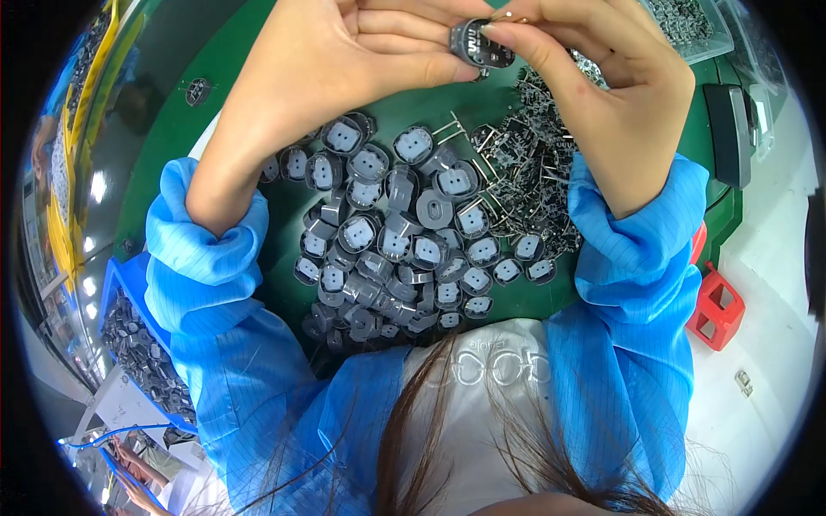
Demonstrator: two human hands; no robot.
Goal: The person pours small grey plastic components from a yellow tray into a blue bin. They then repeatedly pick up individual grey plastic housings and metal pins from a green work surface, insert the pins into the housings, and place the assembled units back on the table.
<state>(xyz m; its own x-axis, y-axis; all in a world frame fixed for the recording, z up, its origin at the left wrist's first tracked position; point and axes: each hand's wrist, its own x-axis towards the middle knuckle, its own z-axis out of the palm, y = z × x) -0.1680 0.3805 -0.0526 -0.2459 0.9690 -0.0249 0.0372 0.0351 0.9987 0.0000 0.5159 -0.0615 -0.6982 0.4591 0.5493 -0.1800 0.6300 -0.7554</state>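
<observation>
Your two hands meet at the top of the view, both on one round dark part [483, 48] with a circuit board and pale markings on its face. Your left hand [353, 56] comes in from the left, thumb below and fingers above, pinching the part at its left side. Your right hand [611, 95] pinches the part's upper edge between thumb and forefinger; thin metal ends show at those fingertips, too small to make out.

Below the fingers, toward your body, a broad heap of dark grey housings [426, 249] covers the green worktop [172, 138], many showing pale blue inserts with small holes. Just below and right of the fingers, touching that heap, lies a tangled pile of circuit pieces [529, 163] with metal pins. Well left of the fingers, a single dark part [198, 91] lies apart.

Farther right of the fingers are a clear tray [725, 41] of small metallic pieces and, lower, a black device [729, 136]. Far below and right sits a red plastic piece [718, 310]; far below and left, a blue bin [138, 288] full of dark pieces. Rolled blue sleeves [206, 284] cover your forearms.
</observation>
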